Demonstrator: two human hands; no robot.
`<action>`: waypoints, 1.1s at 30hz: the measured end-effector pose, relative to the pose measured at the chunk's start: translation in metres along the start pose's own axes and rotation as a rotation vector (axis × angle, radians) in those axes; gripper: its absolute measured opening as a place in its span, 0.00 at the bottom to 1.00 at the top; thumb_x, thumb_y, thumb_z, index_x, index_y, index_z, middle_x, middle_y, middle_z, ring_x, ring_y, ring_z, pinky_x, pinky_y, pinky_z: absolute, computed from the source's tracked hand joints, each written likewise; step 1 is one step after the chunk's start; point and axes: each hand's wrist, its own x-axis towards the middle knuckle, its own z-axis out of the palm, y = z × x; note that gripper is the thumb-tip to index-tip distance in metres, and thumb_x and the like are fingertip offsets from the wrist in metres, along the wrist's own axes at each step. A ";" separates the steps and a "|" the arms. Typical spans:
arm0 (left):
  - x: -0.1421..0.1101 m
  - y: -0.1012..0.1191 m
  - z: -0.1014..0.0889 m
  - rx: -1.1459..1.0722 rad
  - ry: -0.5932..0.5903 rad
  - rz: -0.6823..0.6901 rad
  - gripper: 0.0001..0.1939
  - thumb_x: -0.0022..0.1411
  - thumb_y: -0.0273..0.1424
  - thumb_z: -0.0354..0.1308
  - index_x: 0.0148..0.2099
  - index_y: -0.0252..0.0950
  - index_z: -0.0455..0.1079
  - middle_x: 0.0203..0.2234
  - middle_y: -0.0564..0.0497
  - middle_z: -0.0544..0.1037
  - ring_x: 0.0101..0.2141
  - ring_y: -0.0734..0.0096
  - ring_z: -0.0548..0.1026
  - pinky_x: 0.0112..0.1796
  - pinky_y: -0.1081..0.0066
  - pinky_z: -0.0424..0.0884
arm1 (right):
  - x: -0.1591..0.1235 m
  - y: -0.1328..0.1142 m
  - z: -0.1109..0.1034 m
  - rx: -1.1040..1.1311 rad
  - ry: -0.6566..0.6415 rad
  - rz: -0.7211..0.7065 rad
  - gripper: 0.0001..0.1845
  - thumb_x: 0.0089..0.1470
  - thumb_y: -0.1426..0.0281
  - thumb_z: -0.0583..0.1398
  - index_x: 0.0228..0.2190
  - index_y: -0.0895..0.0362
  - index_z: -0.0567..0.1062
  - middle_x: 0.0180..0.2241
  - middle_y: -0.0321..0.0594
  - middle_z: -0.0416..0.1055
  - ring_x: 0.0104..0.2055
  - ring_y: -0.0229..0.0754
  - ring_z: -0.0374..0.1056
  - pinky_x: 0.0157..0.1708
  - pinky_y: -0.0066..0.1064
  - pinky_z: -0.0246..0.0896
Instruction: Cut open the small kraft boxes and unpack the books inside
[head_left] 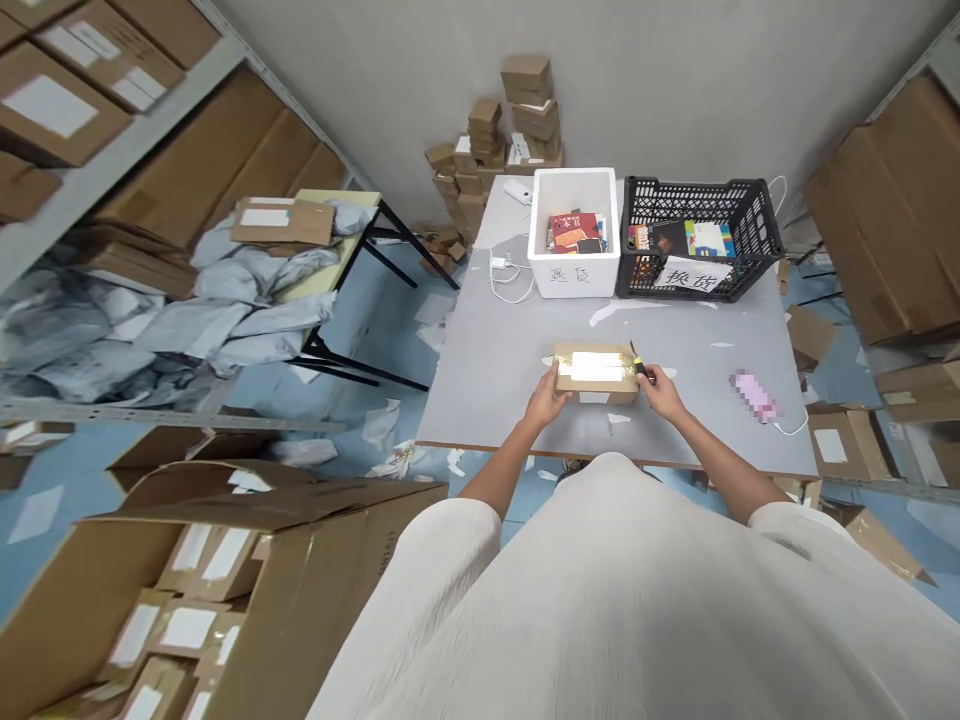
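A small cardboard box (597, 374) with clear tape and a bright, glaring white label on top lies on the grey table (495, 370). My left hand (547, 398) is closed on the box's left end. In my right hand (662, 393) is a yellow-and-black utility knife (640, 366), its blade end pointing up and away from me. This hand is beside the box's right end; whether its fingers touch the cardboard I cannot tell.
Behind the box stand a white foam box (574, 276) and a black crate (700, 192), both containing books. A blurred pink item (753, 396) with a cable lies at right. Grey parcels (202, 325) fill the left side. A large open carton (322, 590) holds several boxes.
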 end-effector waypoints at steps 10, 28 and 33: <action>0.036 0.032 -0.007 -0.034 -0.075 -0.065 0.41 0.70 0.52 0.65 0.79 0.44 0.62 0.63 0.42 0.76 0.54 0.55 0.81 0.54 0.63 0.78 | 0.002 0.008 -0.028 -0.040 0.158 0.111 0.32 0.66 0.40 0.54 0.56 0.50 0.70 0.50 0.50 0.82 0.49 0.54 0.77 0.52 0.46 0.74; 0.031 0.001 0.040 -0.240 -0.152 -0.154 0.42 0.72 0.35 0.62 0.82 0.34 0.52 0.69 0.34 0.75 0.64 0.48 0.78 0.63 0.54 0.73 | -0.015 0.024 -0.012 -0.063 0.107 0.194 0.34 0.62 0.35 0.56 0.49 0.51 0.73 0.49 0.51 0.83 0.53 0.58 0.78 0.56 0.51 0.72; 0.027 0.013 0.030 -0.212 -0.121 -0.151 0.33 0.74 0.32 0.57 0.77 0.39 0.62 0.59 0.41 0.84 0.54 0.53 0.83 0.57 0.58 0.77 | -0.015 0.021 -0.011 -0.063 0.131 0.163 0.35 0.61 0.34 0.56 0.50 0.51 0.73 0.51 0.52 0.83 0.54 0.58 0.77 0.57 0.51 0.71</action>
